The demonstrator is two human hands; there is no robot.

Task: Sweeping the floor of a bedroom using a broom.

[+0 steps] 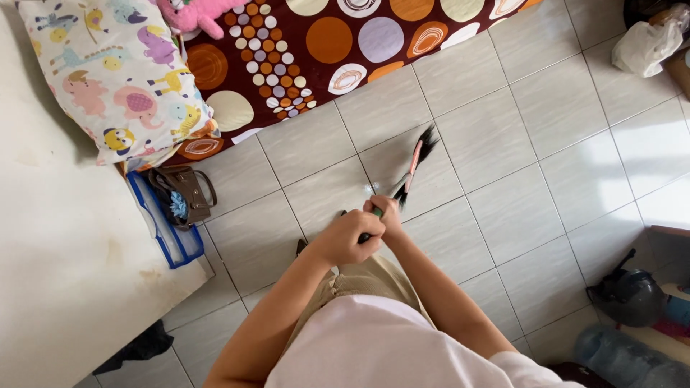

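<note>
Left hand point(350, 237) and right hand point(388, 213), both closed around the handle of a black-bristled, pink-necked broom point(415, 164) above the grey tiled floor point(503, 208).

Floor tiles point(503, 144) glossy, smooth; broom point(415, 162) w/ stiff blk bristles; pillow point(115, 79) matt cloth.

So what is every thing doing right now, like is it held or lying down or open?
broom: held, bristles on the tiled floor
left hand: closed on the broom handle
right hand: closed on the handle, further down
brown handbag: lying open on the floor
animal-print pillow: lying on the mattress
plastic bag: crumpled in the corner
</note>
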